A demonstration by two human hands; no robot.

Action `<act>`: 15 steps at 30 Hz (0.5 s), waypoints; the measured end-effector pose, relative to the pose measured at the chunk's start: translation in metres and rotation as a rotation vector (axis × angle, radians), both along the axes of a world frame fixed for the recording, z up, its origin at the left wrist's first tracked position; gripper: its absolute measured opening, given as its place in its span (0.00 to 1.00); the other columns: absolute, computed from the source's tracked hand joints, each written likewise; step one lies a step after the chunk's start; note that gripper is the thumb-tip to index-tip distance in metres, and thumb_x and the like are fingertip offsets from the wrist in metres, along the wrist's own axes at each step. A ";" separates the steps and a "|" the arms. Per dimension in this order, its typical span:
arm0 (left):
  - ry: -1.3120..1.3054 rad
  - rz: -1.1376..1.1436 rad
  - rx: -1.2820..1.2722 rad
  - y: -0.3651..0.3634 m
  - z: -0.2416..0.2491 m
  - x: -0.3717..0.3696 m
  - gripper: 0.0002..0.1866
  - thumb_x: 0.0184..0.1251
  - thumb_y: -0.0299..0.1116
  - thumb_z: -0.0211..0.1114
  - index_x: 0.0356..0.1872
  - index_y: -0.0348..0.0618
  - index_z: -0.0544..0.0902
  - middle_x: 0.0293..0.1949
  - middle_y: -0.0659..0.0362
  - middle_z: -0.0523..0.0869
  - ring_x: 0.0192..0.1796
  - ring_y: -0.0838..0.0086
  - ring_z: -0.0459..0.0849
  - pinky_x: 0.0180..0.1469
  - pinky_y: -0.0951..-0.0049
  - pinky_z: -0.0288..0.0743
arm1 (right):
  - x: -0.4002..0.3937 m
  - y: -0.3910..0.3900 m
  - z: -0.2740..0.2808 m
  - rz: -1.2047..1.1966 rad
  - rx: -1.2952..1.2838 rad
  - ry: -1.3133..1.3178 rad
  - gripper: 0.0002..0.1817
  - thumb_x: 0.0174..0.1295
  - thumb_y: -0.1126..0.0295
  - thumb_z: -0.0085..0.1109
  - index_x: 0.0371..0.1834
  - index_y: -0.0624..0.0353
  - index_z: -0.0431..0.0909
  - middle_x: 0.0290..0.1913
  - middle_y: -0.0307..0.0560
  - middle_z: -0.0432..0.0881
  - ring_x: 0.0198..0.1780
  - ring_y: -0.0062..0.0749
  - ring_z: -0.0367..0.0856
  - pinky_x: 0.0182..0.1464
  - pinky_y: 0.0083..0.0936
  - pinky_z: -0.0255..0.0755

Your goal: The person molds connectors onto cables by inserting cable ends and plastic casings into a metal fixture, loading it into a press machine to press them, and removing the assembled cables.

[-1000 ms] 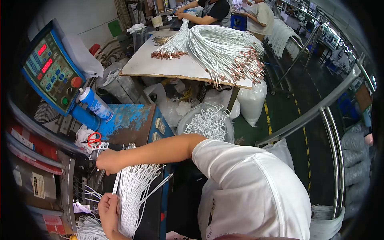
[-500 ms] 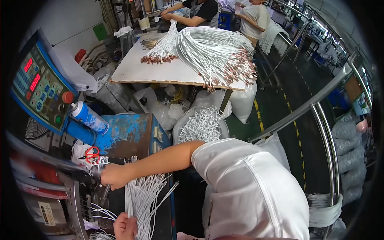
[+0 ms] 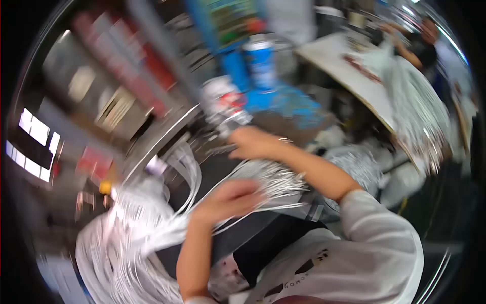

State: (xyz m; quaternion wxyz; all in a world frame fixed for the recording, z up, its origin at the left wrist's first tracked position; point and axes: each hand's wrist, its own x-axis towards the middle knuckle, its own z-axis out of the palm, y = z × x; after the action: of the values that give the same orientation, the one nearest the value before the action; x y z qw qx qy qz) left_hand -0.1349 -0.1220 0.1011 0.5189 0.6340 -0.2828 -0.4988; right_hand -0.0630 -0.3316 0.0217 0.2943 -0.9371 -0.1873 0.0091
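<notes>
The view is smeared by motion. My left hand (image 3: 230,198) lies over a bundle of white cables (image 3: 276,177), its fingers blurred, so its grip does not show. My right hand (image 3: 253,143) reaches across the bundle's far side, its fingers curled down beside the metal part of a machine (image 3: 215,137). What those fingers hold, if anything, is hidden. The bundle's cut ends fan out toward my body on a dark work surface (image 3: 238,243). More long white cables (image 3: 136,223) hang in a large heap at the left, beyond my left forearm.
Red-handled scissors (image 3: 233,101) rest on white wrapping behind my right hand. A blue spray can (image 3: 260,63) stands by the blue control panel (image 3: 225,23). At right, a table (image 3: 324,53) carries a cable bundle; a person sits behind it. A bag of white pieces (image 3: 354,164) stands below.
My view has swung left and tilted, bringing the left cable heap into sight. My left hand has moved up along the bundle, closer to my right hand, which remains by the machine.
</notes>
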 end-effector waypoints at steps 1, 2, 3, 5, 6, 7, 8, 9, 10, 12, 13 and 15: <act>0.202 0.011 -0.190 -0.010 -0.025 -0.001 0.07 0.83 0.34 0.63 0.42 0.43 0.80 0.26 0.69 0.74 0.26 0.86 0.72 0.25 0.82 0.62 | -0.002 0.001 -0.003 -0.008 -0.023 -0.055 0.20 0.59 0.60 0.75 0.47 0.64 0.88 0.39 0.65 0.87 0.47 0.60 0.88 0.51 0.49 0.80; 0.358 0.031 -0.306 -0.020 -0.041 -0.005 0.07 0.84 0.34 0.60 0.47 0.42 0.80 0.29 0.67 0.76 0.27 0.85 0.72 0.26 0.81 0.64 | -0.005 0.002 -0.003 -0.028 -0.056 -0.103 0.20 0.61 0.61 0.75 0.49 0.64 0.87 0.44 0.66 0.87 0.52 0.59 0.86 0.54 0.48 0.78; 0.257 0.050 -0.322 -0.022 -0.044 -0.005 0.09 0.84 0.35 0.61 0.46 0.40 0.80 0.27 0.67 0.75 0.27 0.84 0.73 0.28 0.81 0.64 | -0.004 -0.001 -0.005 -0.043 -0.025 -0.089 0.20 0.62 0.62 0.74 0.50 0.66 0.85 0.48 0.63 0.86 0.53 0.59 0.85 0.55 0.48 0.77; 0.393 0.132 -0.397 -0.009 -0.055 0.007 0.09 0.85 0.35 0.59 0.48 0.40 0.79 0.31 0.64 0.79 0.26 0.85 0.68 0.28 0.81 0.61 | -0.002 -0.012 0.022 0.169 0.072 -0.104 0.18 0.64 0.64 0.73 0.48 0.68 0.83 0.43 0.57 0.83 0.46 0.53 0.83 0.50 0.41 0.75; 0.356 0.197 -0.386 0.003 -0.057 0.015 0.09 0.85 0.35 0.58 0.48 0.40 0.80 0.32 0.64 0.80 0.26 0.86 0.67 0.28 0.81 0.60 | -0.003 -0.013 0.042 0.188 0.104 0.056 0.17 0.64 0.65 0.73 0.46 0.67 0.82 0.40 0.53 0.81 0.43 0.44 0.80 0.48 0.35 0.74; 0.329 0.260 -0.372 0.016 -0.060 0.021 0.09 0.85 0.35 0.57 0.49 0.40 0.80 0.32 0.64 0.80 0.26 0.86 0.66 0.28 0.82 0.59 | 0.001 -0.019 0.045 0.299 0.166 0.057 0.17 0.67 0.64 0.73 0.49 0.65 0.82 0.40 0.47 0.81 0.43 0.30 0.79 0.45 0.30 0.74; 0.254 0.339 -0.287 0.029 -0.061 0.026 0.09 0.85 0.35 0.57 0.49 0.40 0.80 0.32 0.64 0.80 0.26 0.86 0.66 0.27 0.82 0.59 | -0.001 -0.018 0.049 0.251 0.284 0.250 0.16 0.69 0.65 0.71 0.52 0.64 0.82 0.44 0.42 0.83 0.45 0.24 0.78 0.47 0.28 0.75; 0.183 0.404 -0.187 0.037 -0.061 0.034 0.10 0.85 0.35 0.56 0.49 0.40 0.80 0.32 0.64 0.80 0.26 0.87 0.66 0.27 0.82 0.58 | -0.001 -0.018 0.052 0.248 0.385 0.378 0.15 0.72 0.67 0.68 0.56 0.65 0.81 0.54 0.43 0.86 0.52 0.23 0.81 0.56 0.26 0.76; 0.135 0.469 -0.149 0.041 -0.059 0.039 0.11 0.86 0.36 0.56 0.50 0.40 0.82 0.31 0.64 0.80 0.26 0.87 0.67 0.26 0.83 0.58 | -0.002 -0.011 0.052 0.287 0.507 0.398 0.15 0.73 0.69 0.66 0.57 0.66 0.80 0.58 0.46 0.86 0.56 0.25 0.82 0.61 0.27 0.75; 0.142 0.482 -0.184 0.051 -0.056 0.045 0.12 0.85 0.35 0.56 0.54 0.38 0.83 0.30 0.64 0.81 0.26 0.85 0.69 0.27 0.82 0.59 | -0.009 0.003 0.047 0.312 0.696 0.399 0.15 0.75 0.71 0.63 0.59 0.69 0.78 0.65 0.51 0.85 0.64 0.29 0.82 0.69 0.29 0.72; 0.201 0.477 -0.234 0.053 -0.059 0.048 0.13 0.85 0.35 0.57 0.56 0.37 0.83 0.30 0.63 0.82 0.26 0.84 0.70 0.28 0.81 0.60 | -0.013 0.011 0.043 0.307 0.760 0.385 0.15 0.75 0.72 0.61 0.60 0.69 0.78 0.67 0.54 0.84 0.67 0.31 0.81 0.72 0.30 0.71; 0.147 0.515 -0.331 0.048 -0.071 0.053 0.12 0.83 0.31 0.59 0.54 0.32 0.82 0.36 0.54 0.88 0.31 0.78 0.81 0.32 0.75 0.73 | -0.014 0.021 0.033 0.244 0.747 0.251 0.15 0.76 0.71 0.60 0.60 0.69 0.78 0.66 0.52 0.84 0.64 0.27 0.80 0.70 0.27 0.69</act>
State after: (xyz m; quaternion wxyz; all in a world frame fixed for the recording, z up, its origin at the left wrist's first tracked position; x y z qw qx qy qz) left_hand -0.0824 -0.0738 0.0305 0.7432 0.5542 -0.1519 -0.3427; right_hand -0.0769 -0.3102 0.0547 0.6315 -0.7285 -0.2500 0.0896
